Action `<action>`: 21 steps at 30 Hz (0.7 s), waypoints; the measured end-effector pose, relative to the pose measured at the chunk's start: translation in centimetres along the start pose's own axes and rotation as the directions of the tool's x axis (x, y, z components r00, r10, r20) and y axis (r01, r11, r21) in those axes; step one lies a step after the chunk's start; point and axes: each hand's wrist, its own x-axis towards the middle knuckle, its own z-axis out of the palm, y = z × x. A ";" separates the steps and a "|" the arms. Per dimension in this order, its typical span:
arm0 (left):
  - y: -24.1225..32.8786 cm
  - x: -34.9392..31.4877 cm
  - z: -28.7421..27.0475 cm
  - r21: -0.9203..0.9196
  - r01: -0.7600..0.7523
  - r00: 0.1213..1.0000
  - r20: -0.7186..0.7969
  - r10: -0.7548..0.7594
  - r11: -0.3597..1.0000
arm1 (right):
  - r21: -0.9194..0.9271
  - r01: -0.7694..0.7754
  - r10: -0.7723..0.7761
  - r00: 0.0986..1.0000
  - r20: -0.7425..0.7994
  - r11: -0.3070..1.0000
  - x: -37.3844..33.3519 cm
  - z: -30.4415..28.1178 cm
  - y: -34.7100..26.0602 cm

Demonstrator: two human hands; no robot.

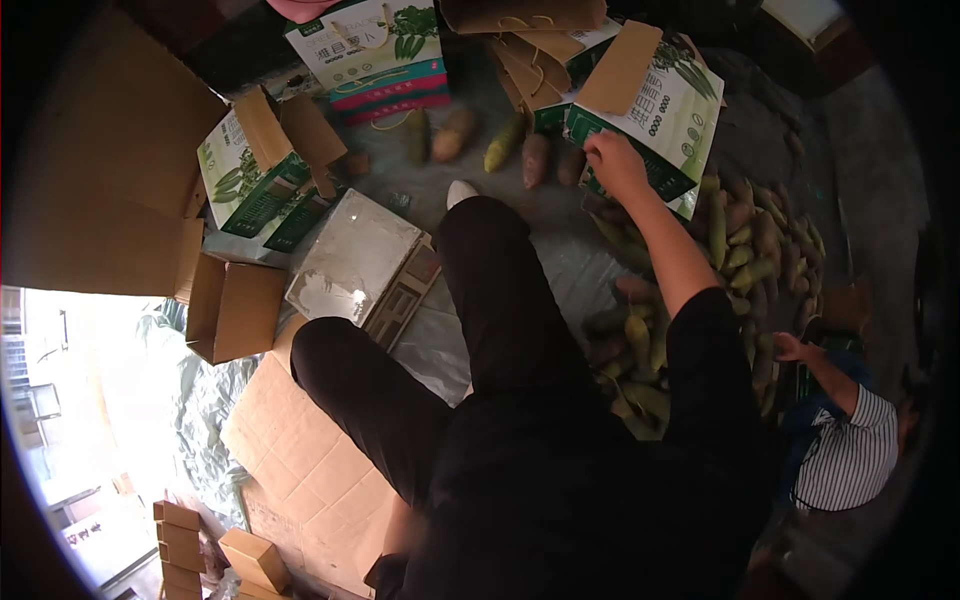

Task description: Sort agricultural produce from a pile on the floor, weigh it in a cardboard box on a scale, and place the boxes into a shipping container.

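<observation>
My right hand (pixel 613 162) is closed at the near edge of a green and white carton (pixel 640 135), its fingers curled against the rim. Brown flaps (pixel 620 70) stand open on top of this tilted carton. Close by on the floor, several long green and reddish-brown vegetables (pixel 536 160) lie in a loose row. A large heap of the same vegetables (pixel 745 235) spreads to the right of my forearm. Of my left arm only a bit of forearm (pixel 398 527) shows beside my thigh; the hand itself is hidden.
A flat scale-like box (pixel 355 255) stands by my knees, next to another open green carton (pixel 255 175). More printed cartons (pixel 365 45) stand at the back. Flattened cardboard (pixel 300 450) covers the floor at left. Another person in a striped top (pixel 850 455) reaches toward the heap.
</observation>
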 end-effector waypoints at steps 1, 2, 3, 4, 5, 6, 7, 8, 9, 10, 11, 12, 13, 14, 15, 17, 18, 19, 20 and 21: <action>-0.8 -1.0 0.0 -0.025 -0.003 1.000 -0.001 0.003 1.000 | -0.138 0.087 -0.095 0.994 -0.052 0.987 0.8 -0.4 -0.7; -1.4 -1.6 0.0 -0.051 -0.005 1.000 -0.003 0.005 0.999 | -0.141 0.080 -0.088 0.995 -0.050 0.987 1.7 -0.2 -0.8; -0.9 -1.4 -0.2 -0.066 -0.012 1.000 0.002 0.013 0.998 | -0.278 0.165 -0.191 0.979 -0.066 0.946 2.7 -0.2 0.0; -0.8 -1.7 -0.2 -0.098 -0.012 1.000 -0.012 0.011 0.995 | -0.401 0.266 -0.316 0.947 -0.063 0.877 3.9 0.0 -0.6; -0.6 -2.1 -0.2 -0.130 -0.012 1.000 -0.027 0.008 0.991 | -0.395 0.271 -0.320 0.945 -0.063 0.878 4.9 0.4 -1.2; -0.4 -2.3 -0.2 -0.159 -0.011 0.999 -0.038 0.005 0.987 | -0.436 0.301 -0.341 0.940 -0.015 0.848 5.7 0.6 -1.8; -0.3 -2.6 -0.2 -0.188 -0.011 0.999 -0.050 0.001 0.982 | -0.473 0.332 -0.360 0.932 0.034 0.816 6.4 0.9 -2.0; -0.1 -2.8 -0.1 -0.216 -0.011 0.998 -0.062 -0.003 0.976 | -0.468 0.335 -0.362 0.932 0.036 0.818 7.1 1.7 -1.6; 0.3 -2.9 0.0 -0.245 -0.014 0.997 -0.071 -0.003 0.969 | -0.560 0.363 -0.421 0.907 0.028 0.745 7.7 2.4 -0.8; 0.7 -2.9 0.2 -0.274 -0.018 0.997 -0.079 -0.004 0.961 | -0.646 0.381 -0.478 0.878 0.028 0.661 8.0 3.0 0.2; 1.1 -3.0 0.4 -0.302 -0.019 0.996 -0.088 -0.008 0.953 | -0.643 0.383 -0.478 0.878 0.031 0.663 8.1 3.2 0.8; 1.5 -3.0 0.5 -0.329 -0.020 0.995 -0.095 -0.012 0.944 | -0.694 0.367 -0.392 0.911 0.132 0.619 8.1 3.4 1.5; 2.3 -2.5 0.7 -0.359 -0.022 0.994 -0.109 -0.018 0.933 | -0.738 0.363 -0.301 0.927 0.224 0.569 8.2 3.5 1.3; 2.8 -2.9 0.6 -0.388 -0.026 0.992 -0.121 -0.023 0.921 | -0.735 0.367 -0.304 0.925 0.225 0.571 8.4 3.6 1.1; 2.3 -3.6 0.3 -0.415 -0.028 0.991 -0.132 -0.029 0.910 | -0.777 0.371 -0.222 0.929 0.297 0.508 8.3 3.1 0.4; 1.6 -4.3 -0.6 -0.465 -0.036 0.988 -0.150 -0.038 0.885 | -0.812 0.380 -0.129 0.923 0.362 0.443 8.7 2.6 0.0; 2.8 -3.6 -0.7 -0.490 -0.044 0.987 -0.156 -0.038 0.871 | -0.820 0.376 -0.123 0.925 0.360 0.431 8.9 2.3 0.1; 3.3 -4.2 -0.8 -0.515 -0.047 0.986 -0.163 -0.044 0.856 | -0.825 0.377 -0.118 0.925 0.362 0.421 9.0 2.1 0.2; 4.3 -2.8 -1.0 -0.539 -0.052 0.984 -0.169 -0.048 0.841 | -0.824 0.378 -0.116 0.924 0.365 0.422 8.9 1.6 0.4; 3.8 -3.6 -1.7 -0.563 -0.057 0.983 -0.178 -0.054 0.824 | -0.798 0.342 -0.119 0.937 0.327 0.497 8.8 0.8 0.4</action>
